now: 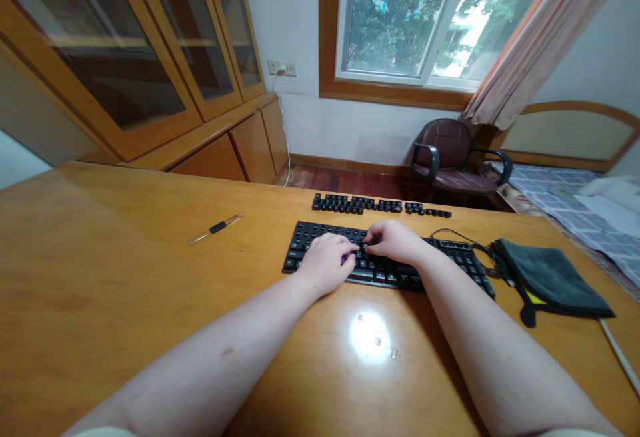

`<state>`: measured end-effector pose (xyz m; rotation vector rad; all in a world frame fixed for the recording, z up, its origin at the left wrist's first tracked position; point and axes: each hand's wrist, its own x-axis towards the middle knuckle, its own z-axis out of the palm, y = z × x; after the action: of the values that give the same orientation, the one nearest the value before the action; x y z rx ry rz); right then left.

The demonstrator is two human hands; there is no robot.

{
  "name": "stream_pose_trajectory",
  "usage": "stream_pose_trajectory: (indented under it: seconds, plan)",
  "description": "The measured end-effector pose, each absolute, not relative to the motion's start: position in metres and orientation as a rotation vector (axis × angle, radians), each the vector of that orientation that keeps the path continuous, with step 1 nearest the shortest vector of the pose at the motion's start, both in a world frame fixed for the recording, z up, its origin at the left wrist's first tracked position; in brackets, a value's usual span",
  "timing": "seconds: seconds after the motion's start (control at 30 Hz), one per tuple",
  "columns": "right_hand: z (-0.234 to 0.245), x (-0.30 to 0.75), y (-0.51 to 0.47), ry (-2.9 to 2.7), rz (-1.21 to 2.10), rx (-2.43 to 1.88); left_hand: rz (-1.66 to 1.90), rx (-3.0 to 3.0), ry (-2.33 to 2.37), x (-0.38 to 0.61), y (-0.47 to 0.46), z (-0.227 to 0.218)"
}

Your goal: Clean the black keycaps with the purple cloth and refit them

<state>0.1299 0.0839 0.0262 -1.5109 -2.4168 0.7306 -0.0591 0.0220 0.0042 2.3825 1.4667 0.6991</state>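
On the wooden desk [110,270], at 10 o'clock from the hands, lies a clear pen-like tool with a black band [215,228], well apart from the other items. Left hand [326,264]: curled narrow over the left half of the black keyboard [320,240], fingers down on the keys. A small purple item [345,259] shows at those fingers; whether it is held cannot be determined. Right hand [395,240]: also narrow, fingertips [373,237] bunched on the keys near the keyboard's centre, just beside the left hand. Any grip cannot be confirmed. The keyboard sits at 12 o'clock, and loose black keycaps [356,204] lie in a row just beyond it. At 2 o'clock, a black cable [453,232] loops behind the keyboard's right end, with a dark grey cloth pouch [547,277] just beside it. A white rod [620,357] lies at 3 o'clock, by the desk's right edge.
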Motion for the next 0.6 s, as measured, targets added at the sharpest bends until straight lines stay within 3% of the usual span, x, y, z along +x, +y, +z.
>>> stream_pose_trajectory:
  seconds: [0.6]
  plan:
    - [0.0229,0.1293,0.0843,-2.346,0.854,-1.565,0.666,2.395,1.475,-0.0587,0.0224,0.0037]
